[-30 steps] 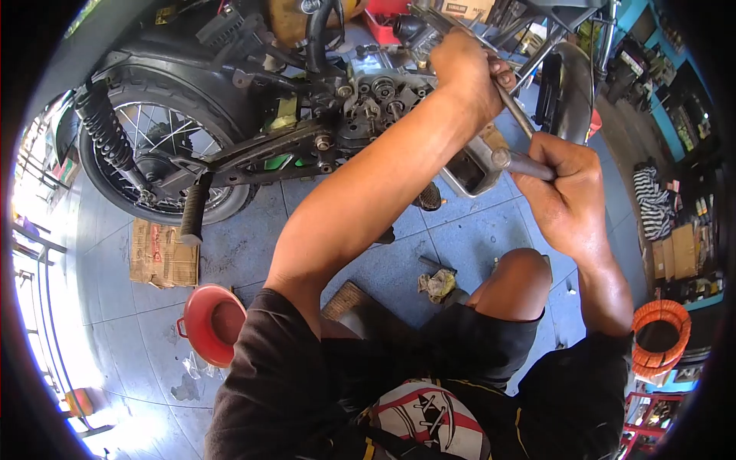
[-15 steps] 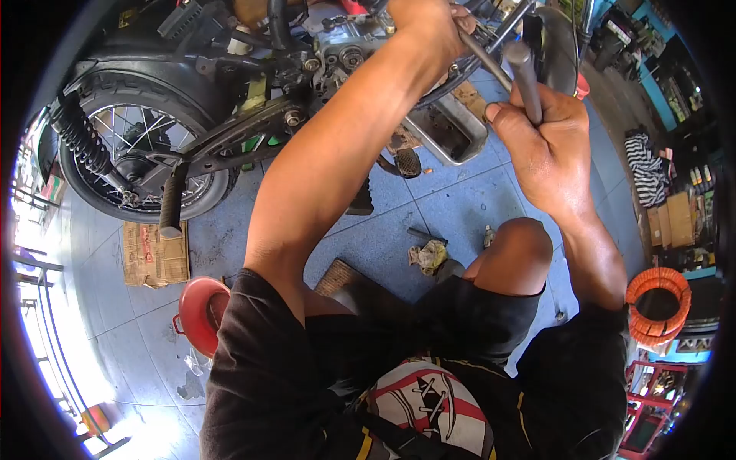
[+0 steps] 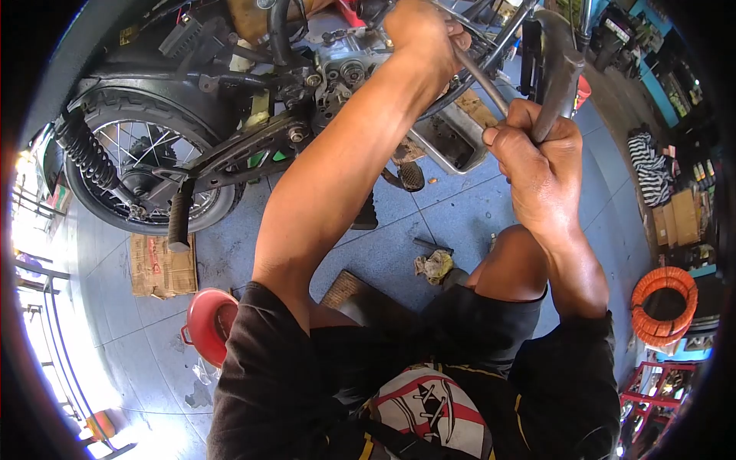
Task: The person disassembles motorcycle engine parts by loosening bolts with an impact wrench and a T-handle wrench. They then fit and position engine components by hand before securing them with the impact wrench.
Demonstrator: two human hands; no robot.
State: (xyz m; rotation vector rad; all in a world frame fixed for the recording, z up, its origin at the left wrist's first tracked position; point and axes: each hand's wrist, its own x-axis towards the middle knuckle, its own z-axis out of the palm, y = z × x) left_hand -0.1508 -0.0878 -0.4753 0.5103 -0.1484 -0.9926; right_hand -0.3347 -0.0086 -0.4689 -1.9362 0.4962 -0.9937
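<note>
My right hand (image 3: 543,157) is closed in a fist around the thick handle of a steel wrench (image 3: 558,92). The handle sticks up out of the fist and leans right, at an angle to a thinner shaft that runs up and left. At the far end of that shaft my left hand (image 3: 423,32) is bent over, with fingertips curled against the metal; most of its fingers are hidden. Both hands are beside the front frame of a motorcycle, whose opened engine (image 3: 349,73) lies partly behind my left forearm. Where the tool's far end sits is hidden.
A metal drain tray (image 3: 460,146) lies below the engine. The rear wheel (image 3: 146,161) and footpeg (image 3: 180,218) stand to the left. A red basin (image 3: 208,326), cardboard (image 3: 163,264) and a crumpled rag (image 3: 435,266) are on the tiles. Orange-wrapped tyres (image 3: 665,307) are at right.
The wrench handle in my right fist has tilted to the right, and the fist has turned slightly. My left hand stays at the shaft's far end. The view has shifted a little.
</note>
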